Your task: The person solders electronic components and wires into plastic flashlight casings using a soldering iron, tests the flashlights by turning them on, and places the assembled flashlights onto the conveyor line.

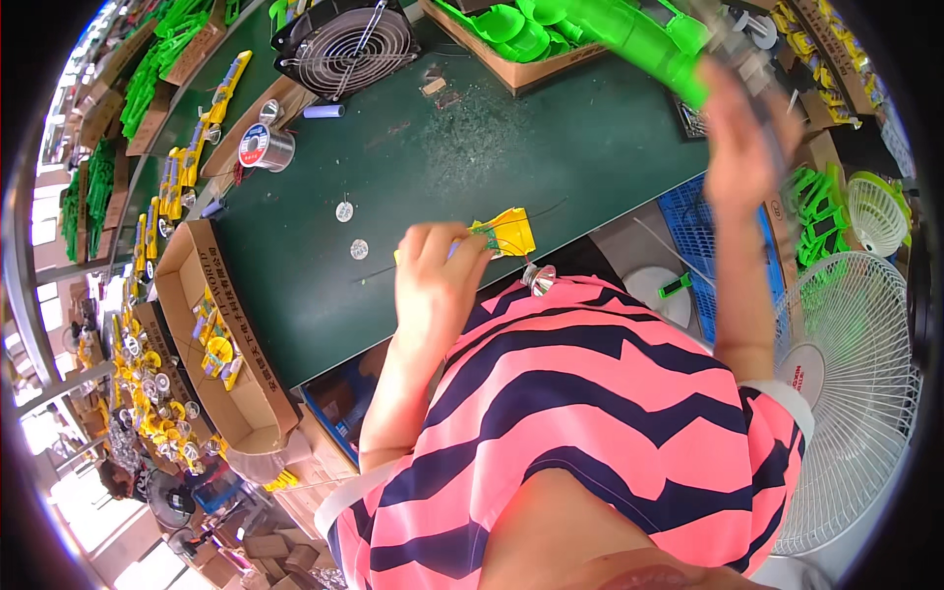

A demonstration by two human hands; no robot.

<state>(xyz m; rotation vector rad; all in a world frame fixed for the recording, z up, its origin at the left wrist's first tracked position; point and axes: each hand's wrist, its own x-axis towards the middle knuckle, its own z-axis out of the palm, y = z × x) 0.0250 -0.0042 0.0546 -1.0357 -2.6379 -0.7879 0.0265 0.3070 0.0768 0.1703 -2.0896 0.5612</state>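
Observation:
My left hand [438,264] is closed at the near edge of the table on a yellow plastic holder [513,230]. A green circuit board [484,234], thin wires and a bit of blue show on that holder. A shiny silver reflector [539,279] hangs from the wires against my striped shirt. Raised at the upper right, my right hand [737,147] is blurred by motion. A bright green curved plastic housing [644,44], blurred as well, extends from its fingers over a box of green parts. Its fingertips are smeared, but the housing appears gripped.
A dark fan [346,47] stands at the back, near a solder wire spool [265,147] and a blue cylindrical battery [324,111]. Two small round discs [344,210] lie mid-table. Cardboard boxes [280,398] flank the left. A large white fan [846,393] stands right.

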